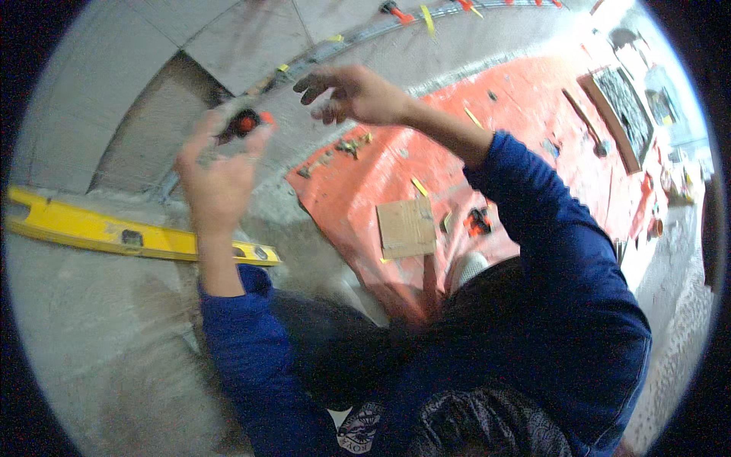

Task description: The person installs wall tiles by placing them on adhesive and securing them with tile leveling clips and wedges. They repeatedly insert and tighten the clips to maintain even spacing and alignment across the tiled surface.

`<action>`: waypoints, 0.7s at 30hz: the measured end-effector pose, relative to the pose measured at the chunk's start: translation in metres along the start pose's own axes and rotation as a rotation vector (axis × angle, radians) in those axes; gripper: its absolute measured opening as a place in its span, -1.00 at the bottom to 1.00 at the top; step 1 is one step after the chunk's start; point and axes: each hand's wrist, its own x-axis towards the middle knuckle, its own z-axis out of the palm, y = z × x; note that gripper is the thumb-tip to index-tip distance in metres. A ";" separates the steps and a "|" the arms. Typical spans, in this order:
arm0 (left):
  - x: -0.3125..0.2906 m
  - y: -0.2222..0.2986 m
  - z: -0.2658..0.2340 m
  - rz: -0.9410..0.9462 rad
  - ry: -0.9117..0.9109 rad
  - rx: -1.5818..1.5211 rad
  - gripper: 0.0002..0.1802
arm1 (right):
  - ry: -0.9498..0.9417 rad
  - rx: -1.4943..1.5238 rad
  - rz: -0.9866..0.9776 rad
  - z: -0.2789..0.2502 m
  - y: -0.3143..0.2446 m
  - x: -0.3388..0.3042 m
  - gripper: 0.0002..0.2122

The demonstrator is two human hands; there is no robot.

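My left hand (219, 183) is raised at the wall's tiled face, its thumb and fingers curled round a small black-and-red clamp (245, 122). Motion blurs the fingertips, and part of the clamp is hidden by them. To the right of it, my right hand (354, 95) hovers in front of the wall with bent fingers apart and nothing in them. A metal strip (327, 52) runs along the tile edge past both hands. Similar clamps (396, 11) and yellow tabs (428, 20) sit farther along that strip. Left of my left hand is a dark rectangular recess (156, 122).
A yellow spirit level (122, 234) lies on the concrete floor under my left forearm. Orange sheeting (350, 221) covers the floor to the right, bearing a cardboard square (406, 228), another red-and-black clamp (478, 222), a hammer (586, 122) and a tray of grey material (624, 107).
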 end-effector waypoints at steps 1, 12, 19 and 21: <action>0.004 -0.009 -0.011 0.015 -0.082 0.113 -0.63 | -0.027 -0.114 0.130 -0.013 0.014 -0.006 -0.61; -0.171 -0.017 -0.141 -0.699 -0.160 0.698 -0.51 | -0.631 -0.761 1.192 -0.148 0.167 -0.218 -0.82; -0.361 0.012 -0.086 -1.344 -0.620 0.232 -0.66 | -0.950 -1.070 1.400 -0.151 0.188 -0.342 -0.69; -0.375 0.015 -0.068 -1.465 -0.564 0.146 -0.66 | -0.808 -1.123 1.142 -0.147 0.181 -0.360 -0.65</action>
